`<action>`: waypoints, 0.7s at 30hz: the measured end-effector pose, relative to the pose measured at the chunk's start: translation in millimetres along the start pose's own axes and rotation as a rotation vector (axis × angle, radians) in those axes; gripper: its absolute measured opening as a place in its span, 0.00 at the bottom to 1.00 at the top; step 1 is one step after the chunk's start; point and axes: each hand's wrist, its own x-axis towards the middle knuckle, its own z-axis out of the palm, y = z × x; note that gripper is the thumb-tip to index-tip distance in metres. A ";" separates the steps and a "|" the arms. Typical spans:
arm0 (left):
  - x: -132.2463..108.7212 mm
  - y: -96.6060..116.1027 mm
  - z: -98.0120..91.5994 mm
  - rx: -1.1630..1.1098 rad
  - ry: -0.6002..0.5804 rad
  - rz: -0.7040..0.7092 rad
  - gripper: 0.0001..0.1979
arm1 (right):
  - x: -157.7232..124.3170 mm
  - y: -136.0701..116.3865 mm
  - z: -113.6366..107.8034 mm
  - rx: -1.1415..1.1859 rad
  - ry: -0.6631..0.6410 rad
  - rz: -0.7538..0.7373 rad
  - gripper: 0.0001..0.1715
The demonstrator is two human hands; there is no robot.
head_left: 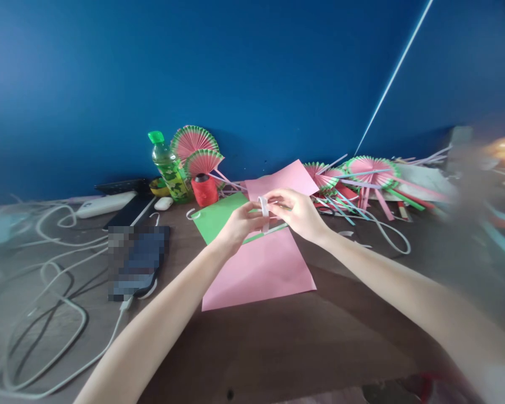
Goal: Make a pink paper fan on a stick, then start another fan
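Observation:
A narrow white ring, which looks like a roll of tape (264,209), is held above the paper between both hands. My left hand (240,225) pinches it from the left, fingers closed around its side. From the right, the fingers of my right hand (299,213) are closed on the same roll. Below them a pink sheet (261,272) lies flat on the desk. A green sheet (214,217) is just behind it, and a second pink sheet (285,178) lies farther back. The fingers partly cover the roll.
A phone (145,261) with looping white cables (82,325) lies on the left. Behind stand a green-capped bottle (168,168), a red container (205,192) and pleated pink-and-green paper fans (193,143). More fans (372,171) and paper strips (349,209) sit on the right.

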 end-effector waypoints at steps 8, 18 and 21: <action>-2.1 0.7 2.3 -0.026 -0.043 -0.010 0.11 | -3.2 3.7 2.3 0.031 -0.007 0.040 0.10; -3.1 -3.5 4.4 -0.031 0.069 0.039 0.08 | -6.5 1.6 5.7 0.006 0.037 0.052 0.10; -0.8 -3.9 3.3 -0.041 0.148 0.060 0.10 | -9.3 0.1 9.1 -0.053 0.020 -0.052 0.08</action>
